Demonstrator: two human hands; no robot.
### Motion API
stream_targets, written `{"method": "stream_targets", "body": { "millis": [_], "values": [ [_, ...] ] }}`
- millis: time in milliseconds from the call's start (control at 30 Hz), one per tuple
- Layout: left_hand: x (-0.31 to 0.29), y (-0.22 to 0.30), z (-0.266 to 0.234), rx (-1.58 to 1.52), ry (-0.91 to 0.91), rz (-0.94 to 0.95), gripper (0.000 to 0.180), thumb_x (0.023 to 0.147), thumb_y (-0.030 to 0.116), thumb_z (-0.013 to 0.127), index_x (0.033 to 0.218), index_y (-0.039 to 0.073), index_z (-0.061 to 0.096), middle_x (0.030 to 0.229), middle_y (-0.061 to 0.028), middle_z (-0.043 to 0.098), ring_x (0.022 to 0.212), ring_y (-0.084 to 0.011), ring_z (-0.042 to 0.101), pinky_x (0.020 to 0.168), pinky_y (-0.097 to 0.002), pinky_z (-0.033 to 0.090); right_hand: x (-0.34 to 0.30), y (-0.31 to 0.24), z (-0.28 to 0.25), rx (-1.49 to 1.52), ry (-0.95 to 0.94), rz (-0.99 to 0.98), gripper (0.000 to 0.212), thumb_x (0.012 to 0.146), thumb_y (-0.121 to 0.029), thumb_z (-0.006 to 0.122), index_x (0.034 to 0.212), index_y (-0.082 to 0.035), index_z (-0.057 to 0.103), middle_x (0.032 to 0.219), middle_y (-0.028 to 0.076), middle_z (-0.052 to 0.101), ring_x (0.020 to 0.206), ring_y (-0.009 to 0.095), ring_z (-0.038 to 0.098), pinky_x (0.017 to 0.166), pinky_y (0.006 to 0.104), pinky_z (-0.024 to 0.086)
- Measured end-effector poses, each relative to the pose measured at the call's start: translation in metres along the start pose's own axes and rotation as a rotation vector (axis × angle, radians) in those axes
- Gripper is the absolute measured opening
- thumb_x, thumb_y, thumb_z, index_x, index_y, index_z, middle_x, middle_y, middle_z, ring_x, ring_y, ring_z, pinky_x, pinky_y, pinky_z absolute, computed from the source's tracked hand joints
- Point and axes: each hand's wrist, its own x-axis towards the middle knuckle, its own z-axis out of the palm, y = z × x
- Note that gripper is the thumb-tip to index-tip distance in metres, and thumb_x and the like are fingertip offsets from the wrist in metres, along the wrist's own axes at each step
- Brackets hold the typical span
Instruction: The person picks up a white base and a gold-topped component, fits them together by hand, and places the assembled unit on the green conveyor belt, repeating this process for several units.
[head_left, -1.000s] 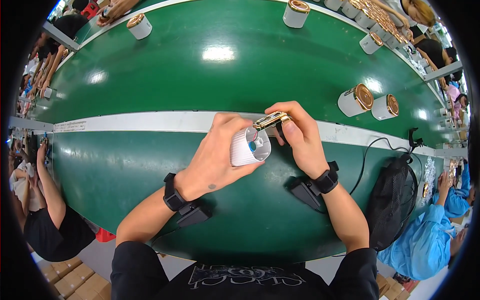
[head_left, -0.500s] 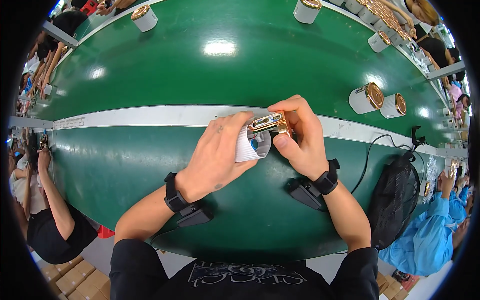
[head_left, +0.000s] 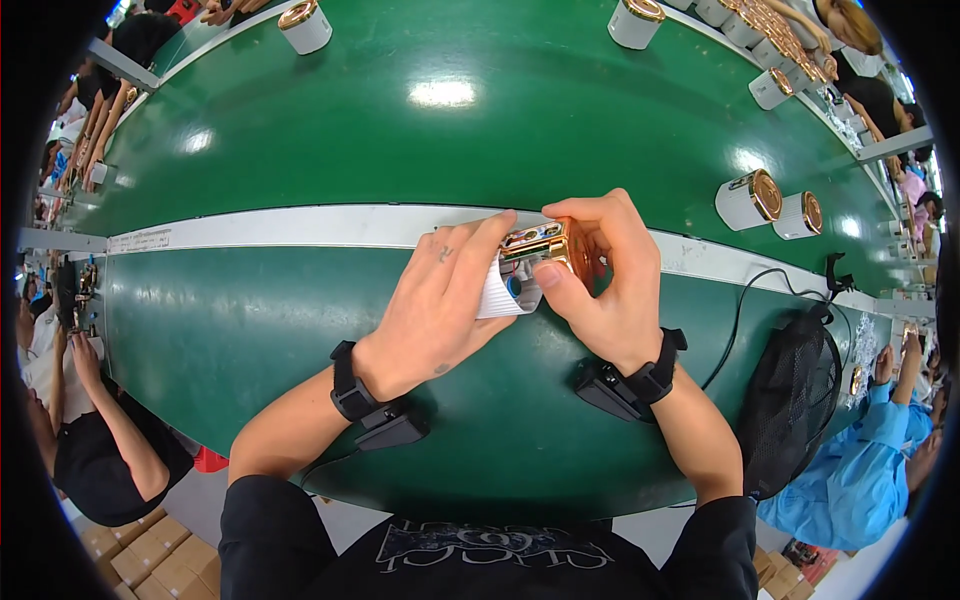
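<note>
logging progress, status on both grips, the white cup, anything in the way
Left grip around white ribbed cup. Right grip holding copper-coloured lid tilted at the cup's mouth, not seated. Right thumb partly blocks view there.

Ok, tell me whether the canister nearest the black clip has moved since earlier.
Yes: the canister has moved rightward, closer to the black clip on the white rail.

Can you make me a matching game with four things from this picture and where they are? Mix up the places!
Things:
1. white ribbed shell
2. shiny copper-coloured part
3. black mesh bag
4. cardboard boxes

Places:
A. at the right end of the green bench
B. held in the right hand
C. at the picture's lower left
D. held in the left hand

Right pairs: 1-D, 2-B, 3-A, 4-C
</note>
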Motion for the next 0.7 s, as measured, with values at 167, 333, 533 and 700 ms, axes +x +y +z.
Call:
{"method": "stream_targets", "body": {
  "millis": [167, 333, 533, 700],
  "values": [
    [-0.001, -0.002, 0.001, 0.004, -0.008, -0.006, 0.088, 0.066, 0.01, 0.086, 0.142, -0.002, 0.041, 0.122, -0.018, 0.059, 0.1, -0.0356, 0.059, 0.085, -0.0433, 0.046, 0.0, -0.003, 0.003, -0.001, 0.026, 0.01, 0.04, 0.082, -0.022, 0.077, 0.113, -0.001, 0.062, 0.094, 0.005, 0.053, 0.075, 0.011, 0.06, 0.061, 0.0239, 0.04],
    [-0.001, -0.005, 0.003, -0.005, 0.029, 0.033, 0.088, 0.067, 0.009, 0.086, 0.142, -0.002, 0.042, 0.123, -0.0181, 0.058, 0.1, -0.0356, 0.058, 0.085, -0.0439, 0.046, 0.0, -0.005, 0.006, -0.039, 0.016, 0.006, 0.042, 0.08, -0.021, 0.079, 0.113, -0.002, 0.062, 0.095, 0.006, 0.055, 0.079, 0.013, 0.061, 0.065, 0.0252, 0.045],
    [-0.002, -0.006, 0.005, -0.039, 0.028, 0.015, 0.088, 0.068, 0.008, 0.085, 0.143, -0.002, 0.04, 0.125, -0.0187, 0.058, 0.105, -0.0375, 0.058, 0.091, -0.0435, 0.047, 0.003, -0.016, 0.009, -0.153, -0.055, 0.009, 0.049, 0.078, -0.026, 0.083, 0.114, -0.002, 0.062, 0.099, 0.01, 0.057, 0.085, 0.022, 0.064, 0.073, 0.0318, 0.053],
    [-0.001, -0.002, 0.007, -0.146, 0.025, -0.101, 0.083, 0.075, 0.007, 0.082, 0.146, 0.002, 0.038, 0.126, -0.0193, 0.057, 0.114, -0.0372, 0.058, 0.099, -0.0424, 0.048, -0.001, -0.022, 0.015, -0.236, -0.142, 0.002, 0.061, 0.075, -0.027, 0.085, 0.125, -0.001, 0.059, 0.112, 0.014, 0.056, 0.097, 0.028, 0.063, 0.081, 0.0373, 0.054]
  ]
}}
